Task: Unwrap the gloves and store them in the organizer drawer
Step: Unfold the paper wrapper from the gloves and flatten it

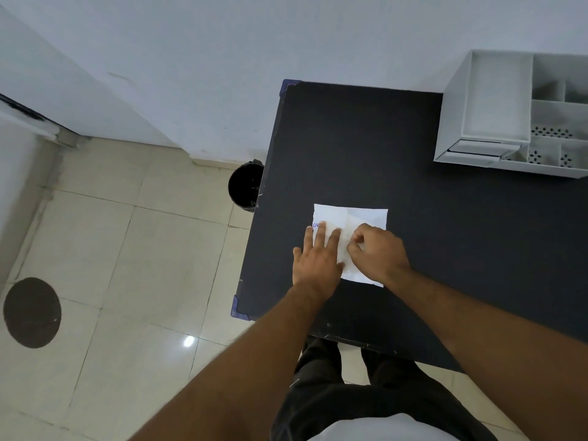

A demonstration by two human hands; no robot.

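I see the white paper glove packet [353,227] lying flat on the black table [381,148], toward the near left part of the top. Blue print shows at its left edge, mostly covered. My left hand [316,259] is pressed palm-down on the packet's left side, fingers spread flat and wide, fingertips [322,227] reaching over the blue lettering, thumb side partly off the paper onto the table. My right hand [378,253] sits on the packet's right-middle, fingers curled in narrow, thumb and forefinger pinched together on the paper near the centre fold; can't tell if a flap is actually lifted. Both hands touch the packet, close beside each other.

The grey organizer [509,116] stands at the far right corner of the table, well apart from the packet, top compartments open, cut off by the frame edge. Its drawer front [477,149] shows low on the near face; can't tell how far out it is.

A black bin [245,186] stands on the tiled floor [127,249], just beside the table's left edge. A dark round patch [31,313] marks the floor at far left.
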